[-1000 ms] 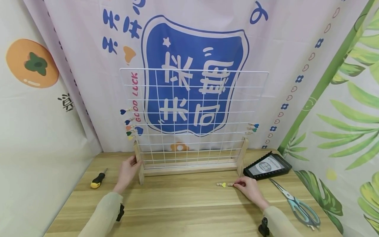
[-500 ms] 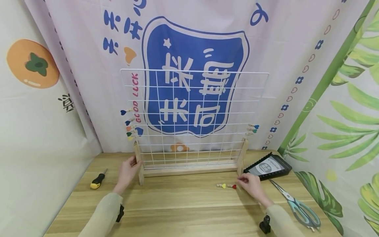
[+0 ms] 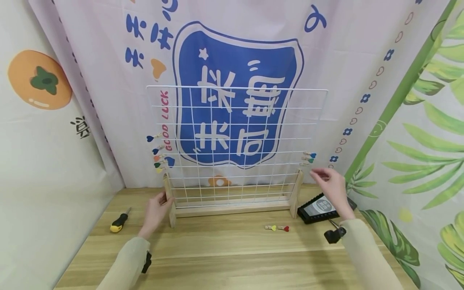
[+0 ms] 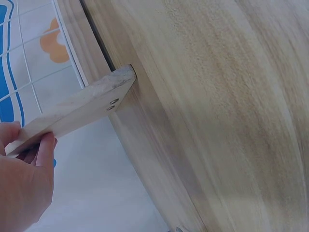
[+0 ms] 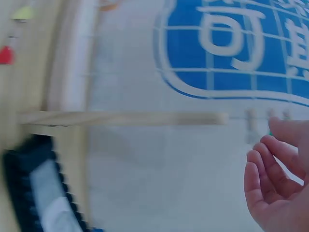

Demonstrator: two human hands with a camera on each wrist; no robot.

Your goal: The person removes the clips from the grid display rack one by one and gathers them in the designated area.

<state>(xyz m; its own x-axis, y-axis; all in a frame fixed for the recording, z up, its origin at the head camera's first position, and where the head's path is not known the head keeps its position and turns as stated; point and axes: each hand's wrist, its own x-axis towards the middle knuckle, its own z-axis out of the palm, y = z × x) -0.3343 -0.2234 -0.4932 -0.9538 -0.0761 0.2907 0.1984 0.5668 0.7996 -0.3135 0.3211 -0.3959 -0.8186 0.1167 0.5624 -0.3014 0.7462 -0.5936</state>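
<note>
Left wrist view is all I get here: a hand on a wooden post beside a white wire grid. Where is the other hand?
Observer: The right hand is raised beside the grid's right edge, just below the small clips pegged there.
Operator: Is it holding a clip?
Observer: The right wrist view shows its fingers loosely curled with nothing between them.
Operator: Any clips lying loose?
Observer: Two lie on the table in front of the stand, one with a yellow heart, one with a red heart.
</note>
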